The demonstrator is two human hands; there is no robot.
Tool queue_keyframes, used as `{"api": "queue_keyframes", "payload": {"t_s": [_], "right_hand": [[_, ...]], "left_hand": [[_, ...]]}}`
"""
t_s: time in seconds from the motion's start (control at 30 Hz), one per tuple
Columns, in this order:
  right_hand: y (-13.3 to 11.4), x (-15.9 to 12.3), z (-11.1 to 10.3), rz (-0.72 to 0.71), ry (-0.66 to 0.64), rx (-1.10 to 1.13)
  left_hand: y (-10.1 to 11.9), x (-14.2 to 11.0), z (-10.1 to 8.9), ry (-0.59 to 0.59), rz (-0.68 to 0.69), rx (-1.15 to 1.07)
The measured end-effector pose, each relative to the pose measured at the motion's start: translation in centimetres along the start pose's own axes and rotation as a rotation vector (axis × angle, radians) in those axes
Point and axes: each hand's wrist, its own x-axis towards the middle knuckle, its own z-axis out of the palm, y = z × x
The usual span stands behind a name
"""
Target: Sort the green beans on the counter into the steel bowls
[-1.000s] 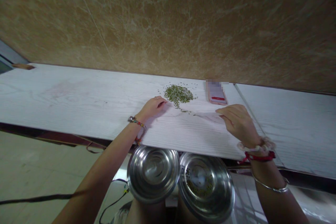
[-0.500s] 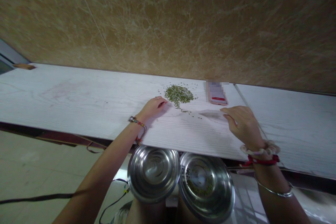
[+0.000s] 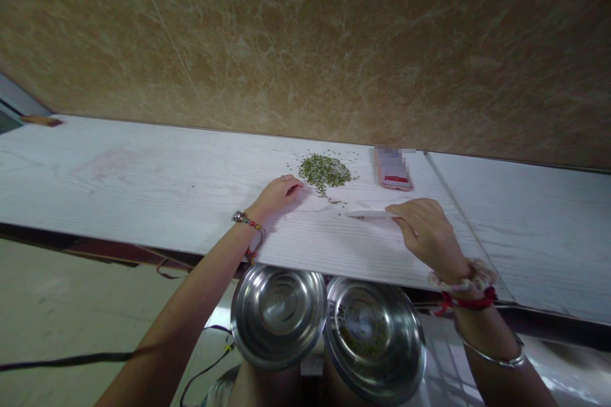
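Note:
A pile of small green beans (image 3: 324, 170), like mung beans, lies spread on the white wood-grain tabletop (image 3: 143, 178). At the pile's near left edge my left hand (image 3: 281, 193) rests on the table, its fingers curled together; anything inside them is hidden. My right hand (image 3: 427, 232) pinches a thin, whitish flat piece (image 3: 370, 214), like a card, between thumb and fingers. That piece points left, low over the table, close to a few stray beans in front of the pile. What it is made of I cannot tell.
Below the table edge, two steel bowls sit on my lap: the left bowl (image 3: 279, 315) shows bare metal, the right bowl (image 3: 405, 337) holds some green beans. A phone (image 3: 395, 168) lies right of the pile. Behind stands a brown marbled wall (image 3: 305, 44). A cable (image 3: 67, 361) runs lower left.
My right hand has moved left and slightly nearer me with the flat piece, which now covers the spot where a few stray beans lay. My left hand has stayed almost still.

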Motion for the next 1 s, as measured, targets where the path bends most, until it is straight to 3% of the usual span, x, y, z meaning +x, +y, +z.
{"api": "queue_keyframes", "payload": {"t_s": [0.2,0.5,0.8,1.0], "right_hand": [[-0.3,0.5,0.1,0.022,0.072,0.034],[-0.9,2.0,2.1,-0.046,-0.032,0.261],[2.1,1.9,0.3,0.036,-0.228,0.326],[2.8,1.1,-0.1,0.090,-0.157,0.230]], "left_hand": [[-0.2,0.0,0.1,0.002,0.004,0.002],[-0.3,0.0,0.1,0.007,0.015,0.012],[0.0,0.0,0.0,0.003,-0.005,0.002],[-0.1,0.0,0.0,0.001,0.001,0.010]]}}
